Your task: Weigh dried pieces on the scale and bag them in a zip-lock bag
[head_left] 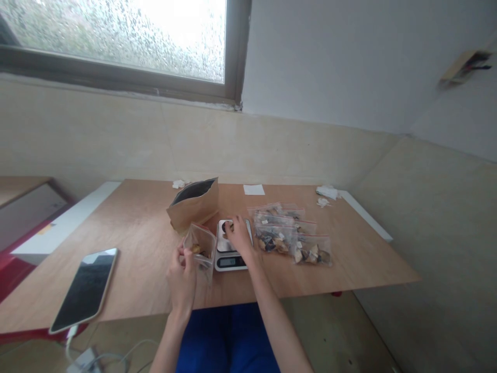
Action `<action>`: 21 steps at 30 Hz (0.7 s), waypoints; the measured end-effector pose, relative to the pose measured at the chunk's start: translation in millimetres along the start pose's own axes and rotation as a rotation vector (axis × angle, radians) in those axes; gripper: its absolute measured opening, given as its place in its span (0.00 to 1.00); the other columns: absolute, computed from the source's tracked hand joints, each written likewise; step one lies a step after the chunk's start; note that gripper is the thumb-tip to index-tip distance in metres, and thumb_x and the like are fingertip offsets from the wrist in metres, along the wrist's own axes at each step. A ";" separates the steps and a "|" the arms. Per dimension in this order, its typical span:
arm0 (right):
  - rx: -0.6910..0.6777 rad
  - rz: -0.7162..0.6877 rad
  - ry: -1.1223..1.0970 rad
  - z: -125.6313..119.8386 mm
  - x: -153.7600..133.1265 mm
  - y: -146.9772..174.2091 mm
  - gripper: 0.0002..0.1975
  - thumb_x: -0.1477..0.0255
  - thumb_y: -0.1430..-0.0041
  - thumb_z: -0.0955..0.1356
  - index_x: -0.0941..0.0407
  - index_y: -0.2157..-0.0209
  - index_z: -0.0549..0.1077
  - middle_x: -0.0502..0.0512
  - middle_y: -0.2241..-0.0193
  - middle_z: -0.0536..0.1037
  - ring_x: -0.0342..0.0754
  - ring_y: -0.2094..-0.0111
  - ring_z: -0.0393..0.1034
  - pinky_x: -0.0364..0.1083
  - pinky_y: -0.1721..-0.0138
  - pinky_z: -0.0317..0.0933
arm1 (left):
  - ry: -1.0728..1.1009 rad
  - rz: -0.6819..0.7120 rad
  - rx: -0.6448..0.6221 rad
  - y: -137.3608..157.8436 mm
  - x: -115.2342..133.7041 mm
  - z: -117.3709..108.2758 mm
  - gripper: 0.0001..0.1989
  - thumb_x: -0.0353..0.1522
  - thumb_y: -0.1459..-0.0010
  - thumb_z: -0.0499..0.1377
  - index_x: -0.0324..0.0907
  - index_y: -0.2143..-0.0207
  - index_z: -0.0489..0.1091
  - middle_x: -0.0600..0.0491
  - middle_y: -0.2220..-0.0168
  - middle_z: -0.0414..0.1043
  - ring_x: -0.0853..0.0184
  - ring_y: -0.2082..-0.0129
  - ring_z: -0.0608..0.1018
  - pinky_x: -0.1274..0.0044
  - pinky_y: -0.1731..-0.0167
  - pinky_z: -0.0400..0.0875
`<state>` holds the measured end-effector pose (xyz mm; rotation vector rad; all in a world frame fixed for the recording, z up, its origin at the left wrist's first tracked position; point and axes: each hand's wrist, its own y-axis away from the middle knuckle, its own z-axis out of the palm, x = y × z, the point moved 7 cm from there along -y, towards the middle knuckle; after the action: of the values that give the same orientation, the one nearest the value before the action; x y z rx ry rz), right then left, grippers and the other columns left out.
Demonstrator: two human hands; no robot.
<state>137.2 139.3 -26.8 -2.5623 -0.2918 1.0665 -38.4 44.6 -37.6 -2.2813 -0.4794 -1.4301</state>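
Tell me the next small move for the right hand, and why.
Probably lift the dark piece off the scale toward the clear bag: the right hand's fingertips are already at it, though its grip is unclear, and the left hand holds that bag, with pieces inside, beside the scale.

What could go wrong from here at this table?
The right hand is at the scale; pressing could skew the weight. The left hand holds a plastic bag; if unsealed, it might spill its pieces. The phone lies at the table edge; a tug on its cable could drag it off.
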 end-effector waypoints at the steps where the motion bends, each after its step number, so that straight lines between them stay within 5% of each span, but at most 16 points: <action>1: -0.041 -0.040 0.057 6.4 6.3 2.2 0.11 0.74 0.42 0.62 0.58 0.58 0.70 0.59 0.60 0.70 0.51 0.55 0.64 0.51 0.53 0.58 | -0.001 -0.006 0.001 -0.6 -0.9 -0.6 0.14 0.42 0.44 0.46 0.43 0.73 0.61 0.49 0.71 0.75 0.64 0.77 0.76 0.77 0.80 0.68; 6: -0.151 -0.169 0.237 30.5 17.7 12.8 0.18 0.70 0.45 0.66 0.59 0.52 0.66 0.64 0.53 0.68 0.55 0.52 0.61 0.53 0.52 0.56 | 0.012 0.013 0.011 0.1 2.4 -0.6 0.14 0.43 0.44 0.46 0.43 0.74 0.61 0.46 0.67 0.75 0.63 0.75 0.77 0.76 0.78 0.69; 21: -0.157 -0.178 0.344 30.1 17.5 4.8 0.07 0.70 0.43 0.64 0.59 0.65 0.69 0.61 0.63 0.69 0.53 0.60 0.65 0.49 0.60 0.60 | -0.011 0.032 -0.013 3.4 6.2 3.1 0.14 0.42 0.44 0.46 0.43 0.73 0.63 0.49 0.70 0.75 0.63 0.74 0.77 0.75 0.74 0.69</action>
<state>128.1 147.7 -59.7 -2.7371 -0.5169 0.5460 -31.8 43.8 -33.8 -2.2984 -0.4362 -1.4099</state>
